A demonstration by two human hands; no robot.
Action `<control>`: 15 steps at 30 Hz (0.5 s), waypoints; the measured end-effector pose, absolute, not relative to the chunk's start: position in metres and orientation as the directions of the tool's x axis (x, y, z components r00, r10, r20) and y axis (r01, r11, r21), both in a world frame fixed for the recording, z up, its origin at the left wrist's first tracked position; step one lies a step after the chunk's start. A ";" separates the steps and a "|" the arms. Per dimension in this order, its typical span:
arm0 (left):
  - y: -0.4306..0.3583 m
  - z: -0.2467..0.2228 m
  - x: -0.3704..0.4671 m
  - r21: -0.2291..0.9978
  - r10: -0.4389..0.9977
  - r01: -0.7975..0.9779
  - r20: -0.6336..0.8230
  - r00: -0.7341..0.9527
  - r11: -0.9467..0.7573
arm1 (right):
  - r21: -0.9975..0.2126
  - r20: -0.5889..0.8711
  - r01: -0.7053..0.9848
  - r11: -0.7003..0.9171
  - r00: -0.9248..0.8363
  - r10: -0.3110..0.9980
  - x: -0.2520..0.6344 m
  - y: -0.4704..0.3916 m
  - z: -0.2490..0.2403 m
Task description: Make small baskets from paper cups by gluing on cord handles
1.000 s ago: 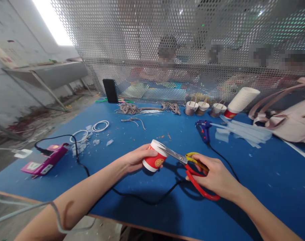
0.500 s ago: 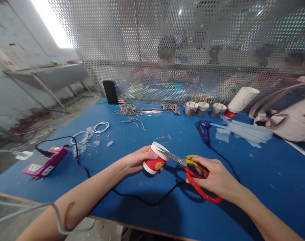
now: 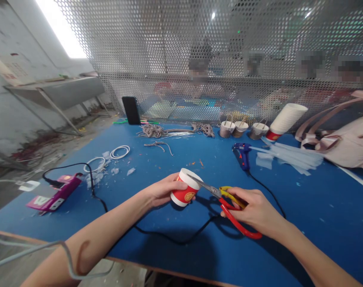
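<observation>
My left hand (image 3: 163,190) is wrapped around a red and white paper cup (image 3: 183,193), thumb on the near side, the cup's mouth tilted up. In my right hand (image 3: 256,209) I grip scissors (image 3: 215,192) with one yellow and one red handle. Their blades lie at the cup's rim, reaching over its mouth; whether they have cut into the paper I cannot tell. Both hands are just above the blue table (image 3: 199,243), which carries their shadows.
A blue glue gun (image 3: 244,155) with its black cord lies right of centre, beside clear glue sticks (image 3: 297,156). Wrapped cups (image 3: 227,129), stacked paper cups (image 3: 287,119) and grey cord (image 3: 151,130) line the back. A purple power strip (image 3: 58,193) is at left, a pink bag (image 3: 345,137) at right.
The scissor blades have come closer together at the cup's rim. Both hands stay nearly in place, still holding the cup and the scissors.
</observation>
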State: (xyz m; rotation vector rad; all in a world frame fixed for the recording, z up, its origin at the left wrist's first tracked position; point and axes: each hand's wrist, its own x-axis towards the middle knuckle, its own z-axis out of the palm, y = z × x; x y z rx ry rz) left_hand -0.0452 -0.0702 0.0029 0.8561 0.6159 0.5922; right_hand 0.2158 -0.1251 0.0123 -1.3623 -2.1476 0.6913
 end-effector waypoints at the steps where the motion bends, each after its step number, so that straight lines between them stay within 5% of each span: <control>1: -0.070 0.003 -0.045 0.829 0.700 -0.225 -0.250 0.669 0.512 | -0.671 0.134 0.656 0.346 -0.352 0.926 0.216 -0.124 0.011; 7: -0.067 0.006 -0.048 0.891 0.761 -0.219 -0.188 0.621 0.398 | -0.751 0.095 0.634 0.185 -0.174 0.980 0.220 -0.113 0.009; 13: -0.066 0.014 -0.049 0.954 0.813 -0.157 -0.124 0.569 0.255 | -0.310 0.154 0.941 0.139 -0.095 0.983 0.226 -0.104 0.006; 15: -0.067 0.017 -0.048 0.961 0.815 -0.140 -0.119 0.567 0.238 | -0.327 0.124 0.938 0.112 -0.075 0.989 0.227 -0.104 0.005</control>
